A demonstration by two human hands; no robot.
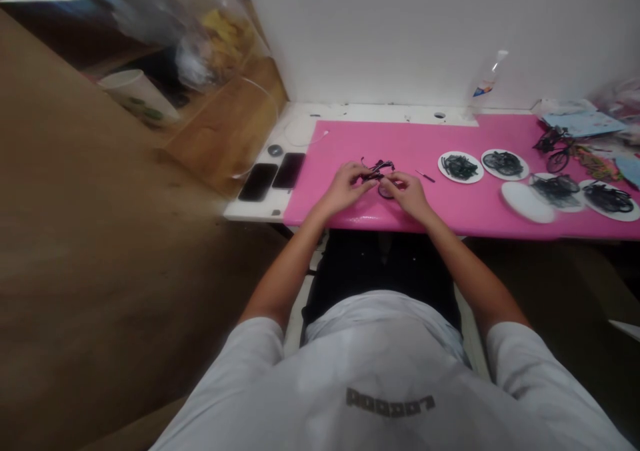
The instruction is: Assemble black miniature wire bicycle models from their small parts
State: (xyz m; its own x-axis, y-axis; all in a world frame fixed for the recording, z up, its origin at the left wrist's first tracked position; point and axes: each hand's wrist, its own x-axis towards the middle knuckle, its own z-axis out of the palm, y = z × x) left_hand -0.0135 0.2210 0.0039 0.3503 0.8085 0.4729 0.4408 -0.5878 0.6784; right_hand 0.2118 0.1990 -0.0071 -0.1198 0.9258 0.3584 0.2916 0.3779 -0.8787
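Note:
Both hands meet over the pink mat around a small black model bicycle. My left hand pinches its left side, with the handlebar-like part sticking up beyond the fingers. My right hand has its fingers closed on the right side of the model, and a round wheel shows just below the fingertips. Fine parts between the fingers are too small to make out. A small dark screwdriver lies on the mat right of my right hand.
White plates of black parts stand at the right, beside a white lid or plate. Farther right is another black model bicycle. Two dark phones lie at the left. A plastic bottle stands behind the mat.

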